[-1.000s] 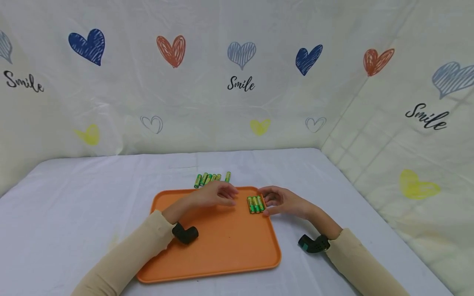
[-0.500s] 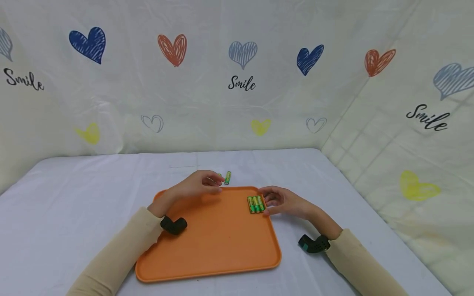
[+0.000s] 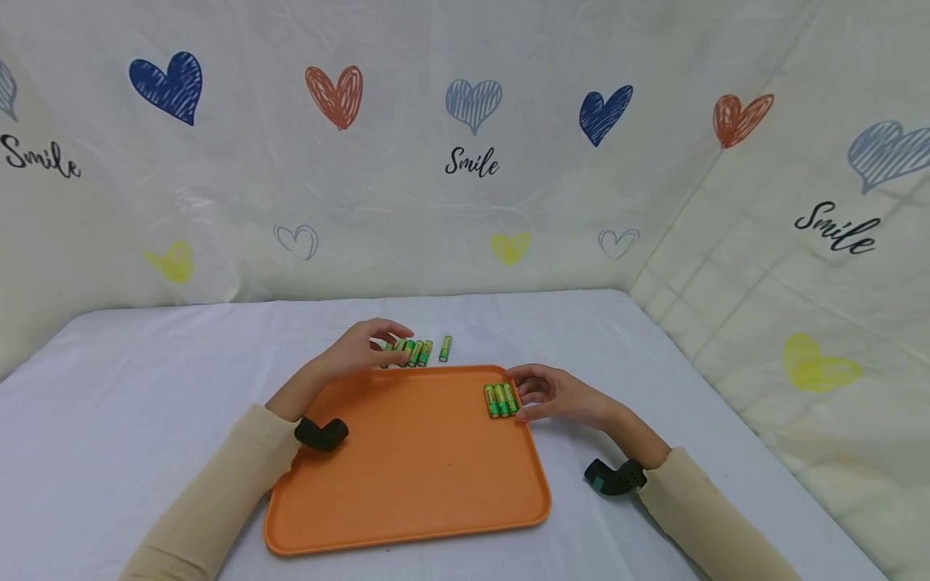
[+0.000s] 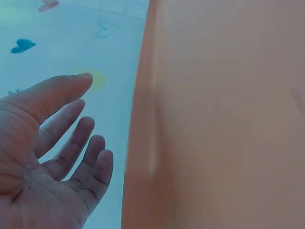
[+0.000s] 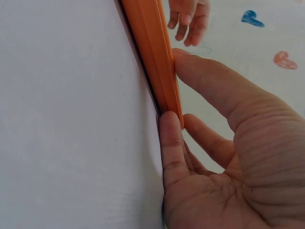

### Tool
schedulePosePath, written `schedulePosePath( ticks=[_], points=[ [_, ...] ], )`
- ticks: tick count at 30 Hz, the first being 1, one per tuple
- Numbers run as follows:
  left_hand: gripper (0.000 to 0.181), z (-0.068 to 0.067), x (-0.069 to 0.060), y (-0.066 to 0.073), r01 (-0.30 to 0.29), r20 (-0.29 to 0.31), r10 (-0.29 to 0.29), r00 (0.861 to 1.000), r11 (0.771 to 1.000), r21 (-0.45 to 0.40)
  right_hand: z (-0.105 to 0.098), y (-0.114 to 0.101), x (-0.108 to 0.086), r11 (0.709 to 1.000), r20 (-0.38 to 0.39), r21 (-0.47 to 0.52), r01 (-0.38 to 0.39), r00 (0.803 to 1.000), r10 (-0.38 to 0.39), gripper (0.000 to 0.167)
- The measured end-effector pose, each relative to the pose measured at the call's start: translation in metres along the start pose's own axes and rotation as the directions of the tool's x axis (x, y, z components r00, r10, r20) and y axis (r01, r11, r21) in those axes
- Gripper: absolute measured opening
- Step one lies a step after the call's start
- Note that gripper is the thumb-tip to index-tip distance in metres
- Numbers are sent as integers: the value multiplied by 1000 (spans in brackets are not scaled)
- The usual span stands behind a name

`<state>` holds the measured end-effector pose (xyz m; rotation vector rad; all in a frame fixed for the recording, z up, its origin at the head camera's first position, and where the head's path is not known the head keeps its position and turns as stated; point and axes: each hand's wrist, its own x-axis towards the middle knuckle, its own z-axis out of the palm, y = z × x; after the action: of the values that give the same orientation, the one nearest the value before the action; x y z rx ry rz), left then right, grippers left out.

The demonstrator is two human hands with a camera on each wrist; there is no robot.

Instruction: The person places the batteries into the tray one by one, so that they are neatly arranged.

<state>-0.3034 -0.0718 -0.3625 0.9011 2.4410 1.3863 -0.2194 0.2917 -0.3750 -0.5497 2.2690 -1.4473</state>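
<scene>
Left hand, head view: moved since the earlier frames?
Yes. Judged against the orange tray, the left hand has shifted leftward and away from the person; its fingertips now overlap, in view, the left end of the battery row.

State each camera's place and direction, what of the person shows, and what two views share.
Head: worn on the head, looking forward and down at the orange tray, batteries and heart-printed backdrop; left hand, right hand and both sleeves show.
Left wrist: worn there, looking past the left hand at the orange tray's edge and the backdrop; only that hand shows.
Right wrist: worn there, facing the rim the right hand grips; the left hand also shows, at top.
Head and right wrist share both hands.
</scene>
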Motion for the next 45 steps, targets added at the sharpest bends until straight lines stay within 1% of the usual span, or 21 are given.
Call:
schedulePosePath(
  ticks=[3,6,12,14,15,19,24,29,33,35,37,41,45],
  points=[
    [44,-3,-1,-6,-2,-20,3,1000,1000,27,0,1,0,1000,-1,-1,0,1000,0,68],
    [44,-6,-3,-13,1,-17,0,1000,999,49,-1,1,0,1000,-3,-3,0,1000,0,68],
    [51,-12,-3,-24,64,35,-66,997,997,53,0,1,0,1000,-3,-5,0,1000,0,68],
    [53,-13,-3,-26,69,54,-73,996,995,68,0,1,0,1000,-6,-6,0,1000,0,68],
    [53,-14,-2,-26,61,64,-66,996,995,83,0,1,0,1000,-7,-7,1,1000,-1,68],
    [53,-16,-2,-26,59,93,-70,993,991,120,-1,2,0,1000,-9,-11,2,1000,-3,68],
    [54,-17,-1,-21,89,111,-104,988,987,132,-1,2,-1,1000,-12,-10,0,1000,0,69],
    [53,-17,0,-18,120,115,-136,984,983,136,-1,2,-1,1000,-11,0,-8,1000,8,69],
    [52,-16,0,-16,148,118,-161,980,983,112,-1,0,-1,1000,-9,6,-9,1000,9,69],
    [52,-16,1,-17,149,121,-161,980,984,101,0,-1,0,1000,-10,6,-7,1000,7,68],
    [52,-16,0,-18,137,121,-149,981,985,105,0,-2,0,1000,-12,6,-6,1000,6,68],
    [51,-16,0,-24,91,114,-104,988,989,117,0,-3,0,1000,-12,3,-5,1000,5,68],
    [50,-15,0,-26,79,103,-92,990,989,124,0,-3,0,1000,-15,-2,-19,1000,19,68]
  ],
)
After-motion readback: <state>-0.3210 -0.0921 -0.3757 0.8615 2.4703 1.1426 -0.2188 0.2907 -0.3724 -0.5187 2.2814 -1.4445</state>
